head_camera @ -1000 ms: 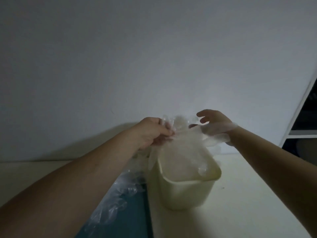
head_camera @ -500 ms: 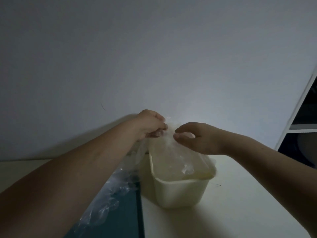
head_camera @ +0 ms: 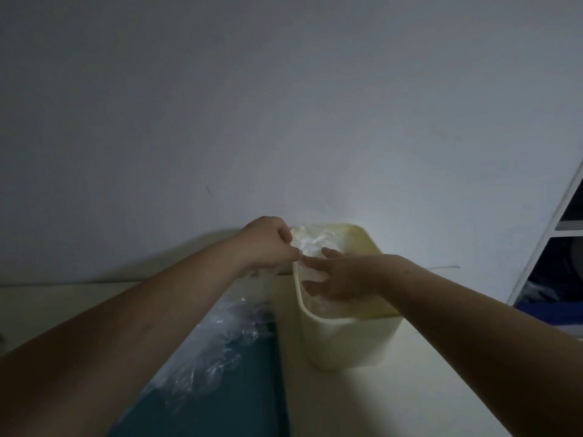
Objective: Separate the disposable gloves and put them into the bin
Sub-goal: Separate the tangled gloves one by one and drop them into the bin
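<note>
gloves [head_camera: 310,242]: clear, crinkled film in cream bin [head_camera: 347,342] | left hand [head_camera: 270,244]: pinching film at rim | right hand [head_camera: 342,279]: fingers spread inside bin

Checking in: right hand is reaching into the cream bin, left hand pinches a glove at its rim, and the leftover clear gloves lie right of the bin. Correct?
One thing is off. The head view shows the leftover clear gloves left of the bin, on the dark teal surface. The rest holds: right hand reaches into the bin, left hand pinches a glove at its rim.
</note>
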{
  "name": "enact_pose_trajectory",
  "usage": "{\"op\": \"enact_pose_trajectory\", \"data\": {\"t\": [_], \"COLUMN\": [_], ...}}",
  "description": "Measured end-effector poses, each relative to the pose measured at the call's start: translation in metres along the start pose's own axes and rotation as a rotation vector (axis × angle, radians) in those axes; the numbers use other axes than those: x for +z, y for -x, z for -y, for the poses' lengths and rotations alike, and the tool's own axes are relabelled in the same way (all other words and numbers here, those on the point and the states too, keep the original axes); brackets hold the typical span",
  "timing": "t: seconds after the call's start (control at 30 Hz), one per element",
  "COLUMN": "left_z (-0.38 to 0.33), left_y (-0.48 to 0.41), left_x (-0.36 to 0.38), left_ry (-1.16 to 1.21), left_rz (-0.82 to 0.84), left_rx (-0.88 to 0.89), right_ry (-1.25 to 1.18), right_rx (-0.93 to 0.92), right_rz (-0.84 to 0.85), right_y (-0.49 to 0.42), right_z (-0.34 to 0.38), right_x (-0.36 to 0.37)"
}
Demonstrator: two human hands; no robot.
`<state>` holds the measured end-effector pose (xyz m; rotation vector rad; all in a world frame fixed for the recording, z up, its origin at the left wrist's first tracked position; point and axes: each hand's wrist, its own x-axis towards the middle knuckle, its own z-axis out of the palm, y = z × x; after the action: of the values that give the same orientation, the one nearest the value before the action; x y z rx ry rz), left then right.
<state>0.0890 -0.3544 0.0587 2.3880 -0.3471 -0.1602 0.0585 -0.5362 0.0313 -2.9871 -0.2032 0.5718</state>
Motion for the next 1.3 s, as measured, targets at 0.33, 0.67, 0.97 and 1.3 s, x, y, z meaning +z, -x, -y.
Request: {"op": "enact_pose_trajectory", "data": {"t": [0.33,0.67,0.97,1.3], "left_z": [0.004,0.018,0.111,0.189], "left_y": [0.008,0.035,0.107,0.126], "left_x": [0.009,0.000,-0.034,-0.024], "left_ry": [-0.084,0.077,-0.643,-0.412], "left_rz": [-0.025,-0.139,-0.177,-0.197], "left_rx": [0.115,0.206,0.002,-0.059], "right_ry": [0.270,0.090,-0.189,-0.480], "right_rx": [0.058,0.029,-0.308,-0.275], "right_rz": [0.177,-0.357,-0.549,-0.330], "right_y": [-0.016,0.036,0.032,-0.026], "right_z": [0.016,0.035,0.146,0.178], "right_x": [0.016,-0.039,0.006,0.085]}}
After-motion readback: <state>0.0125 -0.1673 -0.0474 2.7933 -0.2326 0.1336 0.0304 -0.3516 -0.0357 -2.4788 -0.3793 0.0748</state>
